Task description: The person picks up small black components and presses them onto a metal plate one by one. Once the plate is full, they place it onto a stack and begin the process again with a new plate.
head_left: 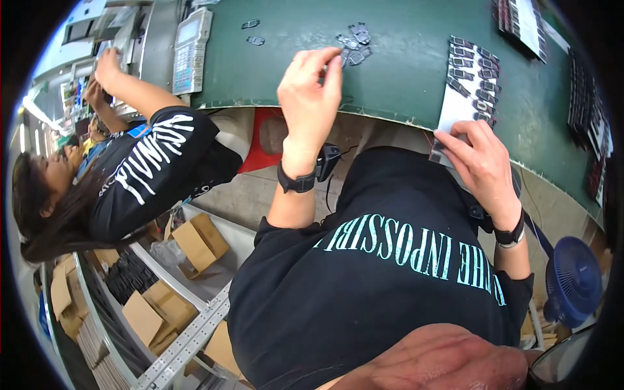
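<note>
Over the near edge of the green table, my left hand (pixel 311 94) is closed in a pinch, thumb and index fingertips together. Whatever it holds, if anything, is hidden or too small to make out. Just beyond those fingertips lies a loose cluster of small black parts (pixel 357 32), each with a grey middle. My right hand (pixel 481 162) is closed at the near end of a white card (pixel 455 112), which reaches the table edge. Rows of similar small black parts (pixel 484 84) lie along the card. A small dark piece (pixel 435 153) shows below my right thumb.
Two loose parts (pixel 255 40) lie farther left on the green table (pixel 286 78). A grey keypad device (pixel 190 55) stands beyond them. More filled cards (pixel 523 26) lie at the right. A co-worker (pixel 149 162) sits left, near cardboard boxes (pixel 198 244). A blue fan (pixel 572 283) stands right.
</note>
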